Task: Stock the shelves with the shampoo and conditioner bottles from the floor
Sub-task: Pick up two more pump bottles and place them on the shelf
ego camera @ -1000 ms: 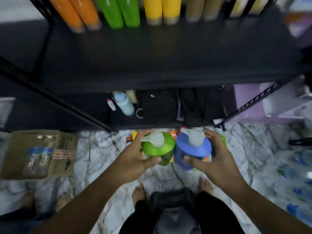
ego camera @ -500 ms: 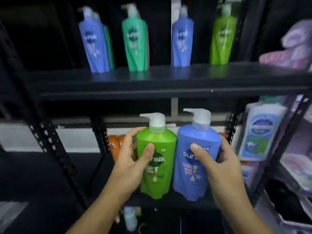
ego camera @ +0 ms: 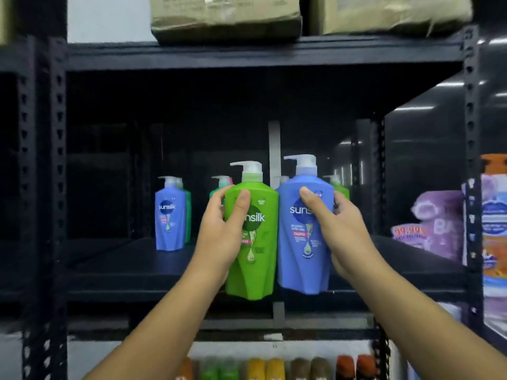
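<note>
- The left hand (ego camera: 219, 231) grips a tall green plastic pump bottle (ego camera: 256, 259) high on its body. The thumb lies flat across the front label and the fingers curl round the far left side.
- The right hand (ego camera: 338, 229) grips a matching blue plastic pump bottle (ego camera: 300, 259) the same way, with the thumb on the upper label and the fingers wrapped round the right flank.
- Both bottles are upright, side by side and touching or nearly so, at the front edge of the black metal shelf (ego camera: 123, 270). Their bases overlap its front lip, and I cannot tell whether they rest on it or hang just before it.
- As a judgement on handling, bottles of this build, if full, should be fairly heavy for a one-handed hold, with stiff walls that give little under the thumb.
- The glossy plastic and smooth label look slippery, so the broad shoulder and the faceted, narrowing waist are the sound places to grip. The white pump heads (ego camera: 251, 167) are thin-necked and would make a poor handle.
- The shape is top-heavy on a narrowed foot, so a bottle is likely to topple if set down tilted or nudged.
- Further back on the shelf stands another blue bottle (ego camera: 168, 218) with a green one behind it, and other pump tops show behind the held pair.
- Creased brown cardboard boxes (ego camera: 225, 20) sit on the level above, and a soft purple plastic pack (ego camera: 436, 223) lies to the right. Blurred coloured bottle tops (ego camera: 263, 366) line the level below.
</note>
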Motion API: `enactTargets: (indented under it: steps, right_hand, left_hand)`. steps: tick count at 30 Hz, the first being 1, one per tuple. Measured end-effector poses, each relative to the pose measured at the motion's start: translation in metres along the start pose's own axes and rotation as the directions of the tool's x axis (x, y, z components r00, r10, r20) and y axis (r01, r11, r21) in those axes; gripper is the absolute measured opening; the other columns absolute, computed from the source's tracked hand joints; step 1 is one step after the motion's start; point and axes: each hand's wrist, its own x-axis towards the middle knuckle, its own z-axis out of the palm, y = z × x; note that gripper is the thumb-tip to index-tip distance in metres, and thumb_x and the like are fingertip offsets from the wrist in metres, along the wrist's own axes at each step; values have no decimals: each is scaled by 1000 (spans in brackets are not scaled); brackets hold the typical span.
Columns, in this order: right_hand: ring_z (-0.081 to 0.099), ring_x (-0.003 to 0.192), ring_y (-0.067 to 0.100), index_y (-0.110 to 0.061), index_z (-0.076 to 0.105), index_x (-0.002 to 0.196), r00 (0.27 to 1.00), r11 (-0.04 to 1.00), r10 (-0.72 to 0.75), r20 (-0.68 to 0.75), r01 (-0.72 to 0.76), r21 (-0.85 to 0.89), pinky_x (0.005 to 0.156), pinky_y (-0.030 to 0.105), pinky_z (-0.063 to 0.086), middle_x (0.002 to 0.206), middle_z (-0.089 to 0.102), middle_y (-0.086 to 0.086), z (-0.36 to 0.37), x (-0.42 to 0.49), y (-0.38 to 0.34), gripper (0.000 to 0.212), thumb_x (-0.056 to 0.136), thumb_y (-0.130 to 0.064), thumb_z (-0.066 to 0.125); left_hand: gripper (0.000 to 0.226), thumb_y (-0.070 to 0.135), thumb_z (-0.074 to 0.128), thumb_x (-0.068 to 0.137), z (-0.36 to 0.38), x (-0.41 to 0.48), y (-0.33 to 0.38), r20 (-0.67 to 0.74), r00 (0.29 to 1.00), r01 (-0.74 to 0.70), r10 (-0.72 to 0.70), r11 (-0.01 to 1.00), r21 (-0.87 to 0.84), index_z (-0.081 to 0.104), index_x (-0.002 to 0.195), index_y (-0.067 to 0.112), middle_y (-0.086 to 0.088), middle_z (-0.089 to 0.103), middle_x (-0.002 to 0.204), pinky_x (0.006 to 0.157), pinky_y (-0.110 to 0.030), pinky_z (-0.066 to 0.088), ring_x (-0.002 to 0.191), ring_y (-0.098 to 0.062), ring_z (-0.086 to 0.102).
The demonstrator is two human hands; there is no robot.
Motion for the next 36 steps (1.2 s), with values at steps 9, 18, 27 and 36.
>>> enactTargets:
  steps: [9, 18, 27, 36]
  right_hand:
    - [77, 87, 24, -20, 68, 110, 999, 994, 31, -30, -34, -100, 81, 52, 62, 99, 78, 4, -10, 51, 30, 43, 82, -51, 78]
    - [70, 99, 5, -28, 46, 125, 989, 910, 64, 133, -3, -414, 82, 28, 58, 112, 67, -10, -36, 68, 60, 68, 73, -39, 89]
    - [71, 99, 9, -28, 43, 123, 975, 852, 209, 79, -141, -503, 92, 39, 58, 114, 70, -8, -88, 101, 102, 77, 66, -27, 95]
    - [67, 100, 19, -14, 38, 128, 954, 786, 298, -41, -269, -556, 90, 39, 56, 113, 66, 0, -125, 168, 137, 74, 75, -18, 90]
  left_hand:
    - [50, 63, 66, 87, 20, 49, -42, -23, 1000, 11, -9, 995, 98, 56, 131, 40, 13, 72, 114, 82, -48, 63, 98, -10, 74]
    - [86, 63, 74, 82, 25, 66, -80, 151, 988, 0, -32, 978, 206, 26, 152, 48, 22, 63, 130, 97, -31, 53, 116, 0, 64]
    - [90, 24, 83, 86, 56, 84, -130, 355, 913, 7, -198, 880, 474, 12, 141, 36, 13, 56, 134, 89, -8, 42, 113, 5, 59]
    - [82, 35, 85, 82, 89, 157, -173, 254, 873, 133, -416, 706, 696, 19, 127, 20, -1, 58, 127, 106, -45, 49, 117, -24, 60]
